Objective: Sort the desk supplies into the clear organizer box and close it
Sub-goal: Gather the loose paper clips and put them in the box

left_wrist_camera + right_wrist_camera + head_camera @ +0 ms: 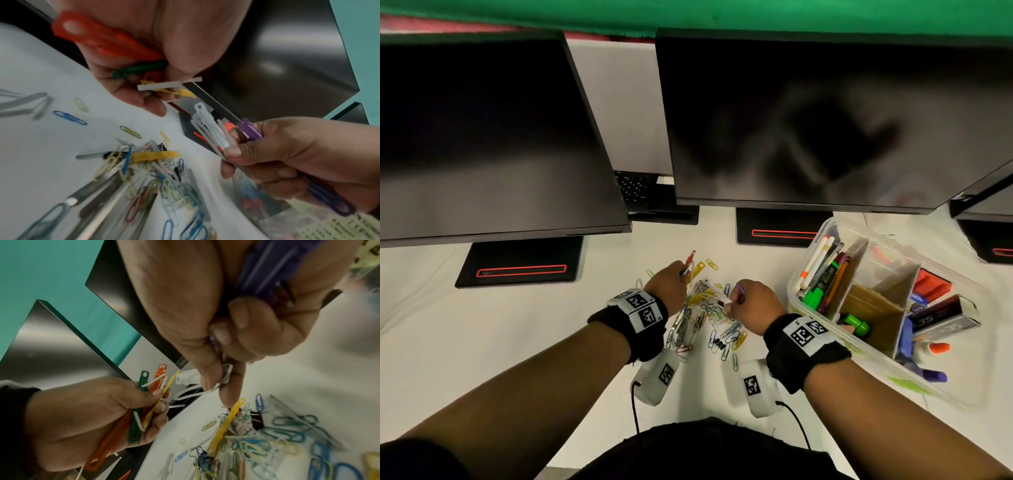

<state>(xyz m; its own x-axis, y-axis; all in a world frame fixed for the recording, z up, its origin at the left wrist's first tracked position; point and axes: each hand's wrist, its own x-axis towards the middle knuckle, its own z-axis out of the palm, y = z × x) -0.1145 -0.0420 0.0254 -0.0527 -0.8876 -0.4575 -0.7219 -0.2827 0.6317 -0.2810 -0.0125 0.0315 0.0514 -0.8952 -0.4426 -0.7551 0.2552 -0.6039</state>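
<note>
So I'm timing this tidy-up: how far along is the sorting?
Markers and glue already sit in the open organizer box. Left hand holds colored plastic clips; right hand holds white and purple ones. The paper clip pile remains on the desk; the lid isn't closed.

purple clip (265, 272): mostly buried in the right hand (205, 305) | paper clip pile (164, 186): near part smeared (colours only) | box label (337, 227): text unreadable, cut by edge
</note>
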